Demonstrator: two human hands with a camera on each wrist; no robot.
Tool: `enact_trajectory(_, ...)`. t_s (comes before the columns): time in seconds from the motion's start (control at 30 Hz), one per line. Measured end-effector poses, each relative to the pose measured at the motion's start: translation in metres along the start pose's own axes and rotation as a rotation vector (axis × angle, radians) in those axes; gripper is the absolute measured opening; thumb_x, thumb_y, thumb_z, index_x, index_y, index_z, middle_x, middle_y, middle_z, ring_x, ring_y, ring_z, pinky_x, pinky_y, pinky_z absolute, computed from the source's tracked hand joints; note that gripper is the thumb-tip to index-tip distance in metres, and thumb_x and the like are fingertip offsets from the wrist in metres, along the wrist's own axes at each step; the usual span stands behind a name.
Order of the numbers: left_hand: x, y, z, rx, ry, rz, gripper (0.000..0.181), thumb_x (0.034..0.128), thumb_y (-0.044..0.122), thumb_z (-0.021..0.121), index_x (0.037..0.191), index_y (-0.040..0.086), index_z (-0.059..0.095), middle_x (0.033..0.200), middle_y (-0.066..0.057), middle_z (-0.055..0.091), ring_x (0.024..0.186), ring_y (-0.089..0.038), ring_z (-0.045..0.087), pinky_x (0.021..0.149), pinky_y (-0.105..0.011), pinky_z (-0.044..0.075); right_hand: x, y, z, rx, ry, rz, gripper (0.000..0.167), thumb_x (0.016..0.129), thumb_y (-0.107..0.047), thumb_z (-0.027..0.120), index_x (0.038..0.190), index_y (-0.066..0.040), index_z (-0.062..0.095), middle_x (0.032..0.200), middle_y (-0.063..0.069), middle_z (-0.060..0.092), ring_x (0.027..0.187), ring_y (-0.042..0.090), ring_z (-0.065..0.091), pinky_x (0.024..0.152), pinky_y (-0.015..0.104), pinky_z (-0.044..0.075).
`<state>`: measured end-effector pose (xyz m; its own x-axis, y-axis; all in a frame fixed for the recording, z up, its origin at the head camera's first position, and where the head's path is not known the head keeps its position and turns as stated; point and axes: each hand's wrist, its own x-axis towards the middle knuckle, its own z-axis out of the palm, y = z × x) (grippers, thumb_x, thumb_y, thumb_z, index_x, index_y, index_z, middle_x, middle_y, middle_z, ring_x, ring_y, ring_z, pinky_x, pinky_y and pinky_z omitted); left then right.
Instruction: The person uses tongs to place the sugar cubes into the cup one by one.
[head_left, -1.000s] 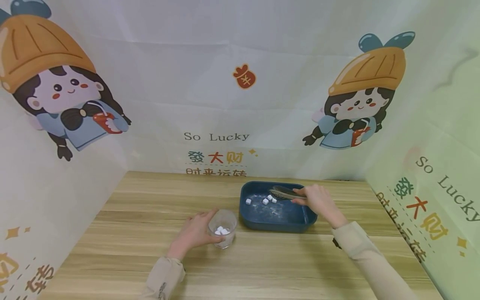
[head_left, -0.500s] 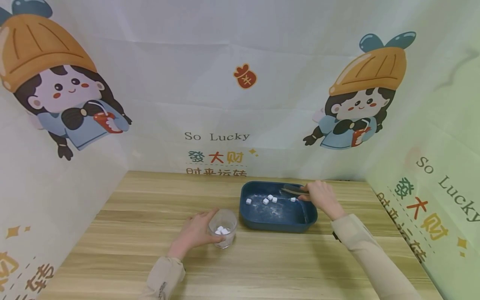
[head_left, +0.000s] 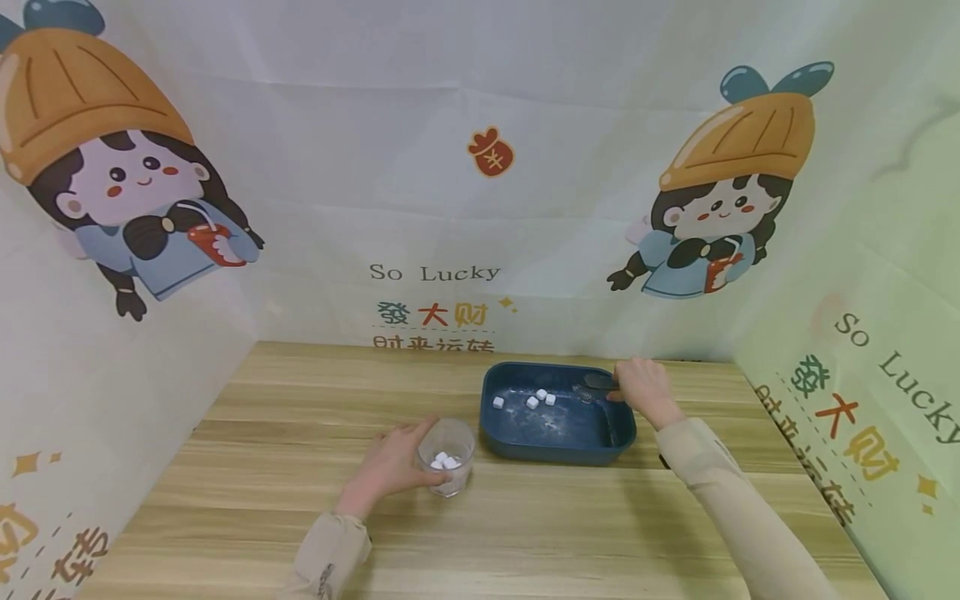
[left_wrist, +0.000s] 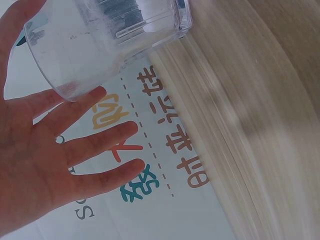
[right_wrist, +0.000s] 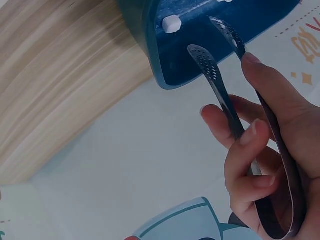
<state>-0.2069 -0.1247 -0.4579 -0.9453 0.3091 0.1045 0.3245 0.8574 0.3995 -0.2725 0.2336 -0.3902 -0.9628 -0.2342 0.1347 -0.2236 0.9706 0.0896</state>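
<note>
My right hand [head_left: 647,390] grips metal tongs [head_left: 600,382] over the right end of a blue tray [head_left: 555,454]. In the right wrist view the tongs [right_wrist: 217,80] stand apart at their perforated tips, with a white cube [right_wrist: 172,24] near them and nothing between. Several white cubes [head_left: 551,400] lie in the tray. At the tray's left, my left hand [head_left: 397,460] holds a clear cup [head_left: 454,479] between thumb and index finger, with white cubes [head_left: 444,460] inside. In the left wrist view the other fingers of the hand [left_wrist: 65,150] are spread beside the cup [left_wrist: 75,55].
The wooden table [head_left: 300,433] runs up to a printed cloth backdrop [head_left: 360,167] behind, which also rises at both sides. The cup stands just left of the tray's wall.
My right hand has moved slightly right with the tongs, away from the cubes at the tray's middle. A cube showed by the tongs at the tray's right half second ago. The left hand stays still.
</note>
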Motion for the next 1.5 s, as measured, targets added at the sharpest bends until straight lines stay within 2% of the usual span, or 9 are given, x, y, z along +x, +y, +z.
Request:
enact_trajectory(0.07,0.000,0.000,0.000,0.001,-0.001,0.001,0.086,0.0601,0.051,0.074,0.131,0.013,0.044,0.125,-0.013,0.055,0.114,-0.034,0.050,0.093,-0.061,0.035,0.002,0.000,0.001,-0.025,-0.001,0.006,0.034,0.063,-0.030,0.078,0.053,-0.011,0.052,0.054,0.001,0.052,0.049,0.017,0.049,0.041,0.030,0.039)
enact_trajectory(0.27,0.000,0.000,-0.001,-0.011,-0.005,-0.004,0.087,0.0595,0.050,0.075,0.131,0.012,0.043,0.125,-0.013,0.054,0.115,-0.035,0.049,0.094,-0.061,0.034,0.006,0.001,0.006,-0.076,-0.021,0.016,0.030,0.061,-0.028,0.080,0.061,-0.007,0.060,0.066,0.009,0.062,0.059,0.025,0.059,0.046,0.037,0.048)
enact_trajectory(0.6,0.002,-0.002,0.002,0.004,-0.012,-0.002,0.088,0.0601,0.052,0.074,0.133,0.014,0.041,0.127,-0.013,0.053,0.116,-0.035,0.048,0.095,-0.062,0.033,0.009,0.000,0.007,0.001,-0.124,0.051,0.027,0.061,-0.020,0.080,0.069,-0.004,0.060,0.077,0.014,0.063,0.070,0.031,0.060,0.055,0.042,0.050)
enact_trajectory(0.77,0.001,-0.001,0.001,0.003,-0.004,0.004,0.088,0.0600,0.051,0.074,0.132,0.013,0.042,0.126,-0.014,0.054,0.115,-0.035,0.049,0.095,-0.061,0.033,0.009,0.000,0.009,-0.018,-0.106,0.029,0.026,0.061,-0.019,0.079,0.071,-0.003,0.061,0.078,0.017,0.064,0.070,0.033,0.060,0.054,0.043,0.050)
enact_trajectory(0.97,0.001,-0.001,0.001,0.001,-0.012,-0.004,0.088,0.0599,0.050,0.075,0.132,0.013,0.041,0.126,-0.015,0.053,0.115,-0.035,0.049,0.095,-0.064,0.031,0.009,0.000,0.013,-0.033,-0.048,0.021,0.022,0.062,-0.017,0.077,0.066,-0.004,0.059,0.074,0.016,0.064,0.066,0.033,0.060,0.050,0.043,0.048)
enact_trajectory(1.27,0.001,0.000,0.000,-0.008,-0.008,-0.006,0.087,0.0604,0.050,0.074,0.132,0.013,0.042,0.127,-0.014,0.053,0.116,-0.034,0.049,0.094,-0.064,0.032,0.005,-0.001,0.017,-0.038,0.004,0.005,0.034,0.062,-0.028,0.080,0.058,-0.006,0.054,0.068,0.011,0.061,0.059,0.029,0.058,0.046,0.039,0.046)
enact_trajectory(1.5,0.000,0.001,0.000,-0.014,-0.006,-0.010,0.088,0.0602,0.050,0.075,0.132,0.013,0.041,0.127,-0.014,0.053,0.114,-0.034,0.050,0.092,-0.063,0.034,0.007,0.003,0.023,0.039,-0.078,0.031,0.035,0.069,-0.027,0.074,0.056,-0.008,0.047,0.067,0.010,0.058,0.059,0.025,0.055,0.046,0.037,0.044)
